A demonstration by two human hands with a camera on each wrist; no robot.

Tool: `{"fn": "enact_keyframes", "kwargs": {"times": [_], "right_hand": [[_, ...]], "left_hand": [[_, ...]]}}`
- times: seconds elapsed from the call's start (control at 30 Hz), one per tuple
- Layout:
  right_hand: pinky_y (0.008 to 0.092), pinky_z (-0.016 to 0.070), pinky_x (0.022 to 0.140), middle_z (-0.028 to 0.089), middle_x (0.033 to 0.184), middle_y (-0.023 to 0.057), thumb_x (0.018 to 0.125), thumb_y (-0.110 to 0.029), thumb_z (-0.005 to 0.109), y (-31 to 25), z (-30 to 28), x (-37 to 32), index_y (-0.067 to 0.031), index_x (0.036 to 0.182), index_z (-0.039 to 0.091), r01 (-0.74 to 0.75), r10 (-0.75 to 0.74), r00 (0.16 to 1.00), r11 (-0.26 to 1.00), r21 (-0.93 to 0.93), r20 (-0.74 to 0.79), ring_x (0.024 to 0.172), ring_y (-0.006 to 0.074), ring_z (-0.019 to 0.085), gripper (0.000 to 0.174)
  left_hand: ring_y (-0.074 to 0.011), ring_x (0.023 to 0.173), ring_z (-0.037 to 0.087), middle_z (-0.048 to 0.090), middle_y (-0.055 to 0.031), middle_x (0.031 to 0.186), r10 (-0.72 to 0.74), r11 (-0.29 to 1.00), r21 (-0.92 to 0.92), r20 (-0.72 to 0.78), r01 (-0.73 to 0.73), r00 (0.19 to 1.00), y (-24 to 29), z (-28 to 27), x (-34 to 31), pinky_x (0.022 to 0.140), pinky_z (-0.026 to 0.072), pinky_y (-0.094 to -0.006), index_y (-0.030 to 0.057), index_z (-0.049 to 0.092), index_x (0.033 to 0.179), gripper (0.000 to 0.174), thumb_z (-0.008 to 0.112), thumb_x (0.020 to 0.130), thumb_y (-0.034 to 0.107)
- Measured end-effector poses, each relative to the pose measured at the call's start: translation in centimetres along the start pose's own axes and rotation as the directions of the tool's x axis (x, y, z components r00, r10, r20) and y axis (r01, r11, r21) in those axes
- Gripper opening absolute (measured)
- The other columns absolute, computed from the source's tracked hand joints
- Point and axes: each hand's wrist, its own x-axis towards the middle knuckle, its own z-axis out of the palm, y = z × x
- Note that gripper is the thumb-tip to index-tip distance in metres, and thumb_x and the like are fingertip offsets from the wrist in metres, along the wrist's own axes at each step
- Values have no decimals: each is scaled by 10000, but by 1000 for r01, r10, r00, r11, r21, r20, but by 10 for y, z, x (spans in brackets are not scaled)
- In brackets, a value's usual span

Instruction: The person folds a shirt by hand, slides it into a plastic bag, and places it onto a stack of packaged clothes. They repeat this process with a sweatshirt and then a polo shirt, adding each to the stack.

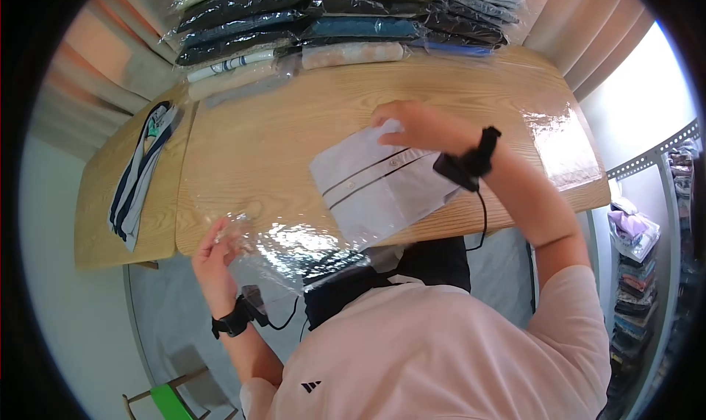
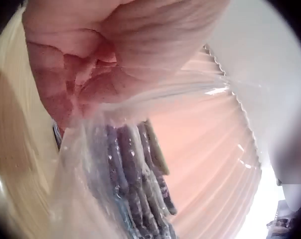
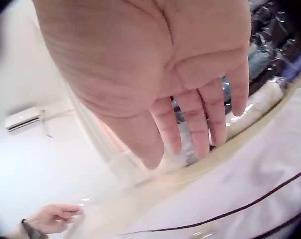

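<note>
**One clear bag (image 1: 283, 252) in my left grip (image 1: 217, 254), one white garment (image 1: 375, 184) beneath my open right grip (image 1: 423, 128)**

I count two grips at work, both mine. My left grip is closed on the clear bag, fingers curled and pinching the thin film at its edge. The bag spreads from there to the right, partly over the near edge of the counter (image 1: 243, 155), as far as the garment's near corner.

My right grip is open, its fingers straight and slightly apart, the thumb off to one side. It is over the far part of the garment; I cannot tell whether my fingertips touch the cloth. The garment lies flat below and toward me from that grip, with two dark stripes across it.

My left forearm comes up from a bent elbow low by my side, that grip at the near edge. My right elbow is out wide, and the forearm slants inward and away from me, palm down. One camera is strapped to each wrist.

Beyond both grips stand three side-by-side stacks of bagged clothes (image 1: 360, 26). One striped garment (image 1: 141, 176) lies farther out, to the left of my left grip. One flat piece of clear plastic (image 1: 562, 148) lies well to the right of my right grip.
</note>
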Motion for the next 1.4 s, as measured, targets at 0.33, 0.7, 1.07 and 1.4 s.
{"fn": "enact_keyframes", "kwargs": {"times": [0.33,0.7,1.07,1.4], "right_hand": [[376,446,834,611,1072,188,616,-336,781,41,4,34,0,1102,574,-172,286,902,925,-339,323,1004,315,571,626],[302,480,734,673,897,133,692,-304,727,37,-18,-64,22,1035,640,-545,516,836,819,182,186,825,201,623,480],[316,479,889,571,1177,145,897,-209,581,52,17,-143,59,1236,462,-433,648,709,90,897,277,1034,199,582,448],[347,492,891,578,1169,128,861,-66,582,54,33,-135,23,1259,454,-416,501,803,82,905,324,1027,212,588,428]], "left_hand": [[-151,980,602,579,-52,1195,-37,998,42,-268,50,963,-25,-54,1,735,440,-258,21,567,1189,345,483,856,51],[-171,986,591,549,-101,1208,-70,998,-29,-316,64,946,-41,-42,-2,785,463,-307,-13,527,1223,363,494,871,70],[-211,1224,408,456,-92,1307,431,680,711,-192,-178,882,-6,-7,-13,966,351,-327,71,449,1307,471,568,851,68],[-149,1131,464,529,-67,1166,-274,919,-44,642,391,716,34,150,-4,975,354,-308,38,474,1267,394,552,888,115]]}}
